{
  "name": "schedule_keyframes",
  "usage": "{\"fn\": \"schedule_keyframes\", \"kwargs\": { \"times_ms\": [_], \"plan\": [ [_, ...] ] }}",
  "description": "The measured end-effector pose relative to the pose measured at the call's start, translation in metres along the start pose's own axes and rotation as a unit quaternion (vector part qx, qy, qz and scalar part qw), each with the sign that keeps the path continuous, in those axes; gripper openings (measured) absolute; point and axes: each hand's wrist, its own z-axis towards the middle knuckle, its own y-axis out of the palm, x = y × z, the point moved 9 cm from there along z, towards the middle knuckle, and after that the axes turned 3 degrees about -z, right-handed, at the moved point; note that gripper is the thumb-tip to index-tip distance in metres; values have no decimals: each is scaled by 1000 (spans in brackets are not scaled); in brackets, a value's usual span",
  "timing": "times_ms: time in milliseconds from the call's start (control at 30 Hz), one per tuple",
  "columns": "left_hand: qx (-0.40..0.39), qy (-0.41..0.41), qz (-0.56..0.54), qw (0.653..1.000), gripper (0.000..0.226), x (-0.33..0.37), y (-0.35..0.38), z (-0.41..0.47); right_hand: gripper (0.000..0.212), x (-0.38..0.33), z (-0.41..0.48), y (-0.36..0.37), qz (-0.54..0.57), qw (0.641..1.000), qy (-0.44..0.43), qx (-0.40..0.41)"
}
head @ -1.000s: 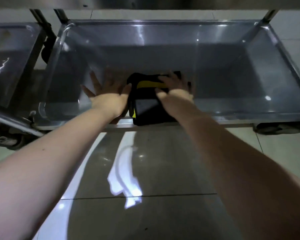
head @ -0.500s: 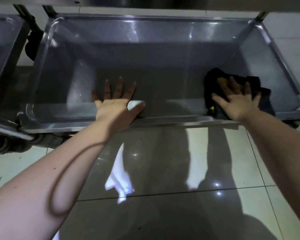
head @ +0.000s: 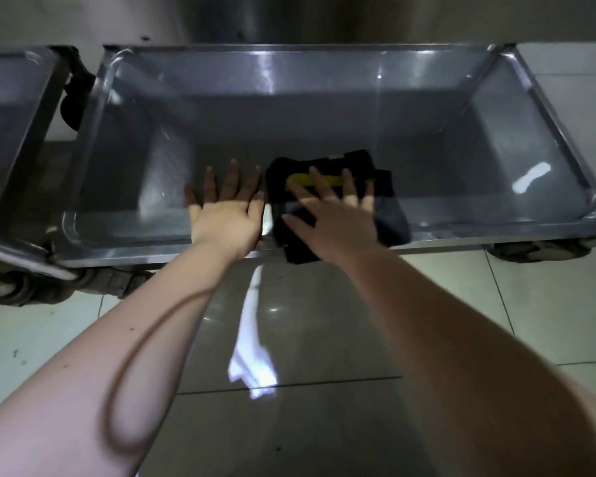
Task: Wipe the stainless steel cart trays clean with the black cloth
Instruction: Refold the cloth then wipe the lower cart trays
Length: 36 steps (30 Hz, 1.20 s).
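Currently right hand (head: pixel 338 222) presses one black cloth (head: pixel 277 180), left hand (head: pixel 224 218) one of two trays (head: pixel 289 108), fingers (head: pixel 233 180) straight.

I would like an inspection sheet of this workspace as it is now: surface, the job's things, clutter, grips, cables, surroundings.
Surface: steel tray, shiny with glare patches; whether dirt remains cannot be told.
Job's things: black cloth with a yellow stripe, on the near side of the tray, one edge hanging over the near rim.
Clutter: nothing seen.
Grips: left hand flat on the tray beside the cloth, fingers spread; right hand pressing flat on the cloth.
Cables: nothing seen.
Surroundings: second tray at left; caster wheel under the right corner; tiled floor.
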Motion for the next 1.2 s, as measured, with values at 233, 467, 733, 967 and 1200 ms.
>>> {"fn": "schedule_keyframes", "kwargs": {
  "times_ms": [233, 467, 733, 967, 1200],
  "plan": [
    [-6, 12, -2, 1000, 56, 8, 1, -5, 67, 222, -29, -2, 4, 973, 212, -87],
    [-11, 15, -20, 1000, 57, 14, 7, -7, 64, 164, -33, -3, -3, 976, 211, -57],
    [49, 50, -149, 986, 63, 7, -12, -13, 70, -41, -27, 6, -15, 999, 12, -25],
    [105, 205, -120, 966, 68, 32, -28, -43, 113, 15, -70, 7, -105, 985, -129, 50],
    [52, 342, 37, 937, 94, 77, 11, -86, 74, 27, -72, -1, -37, 992, -102, 59]
  ]
}}
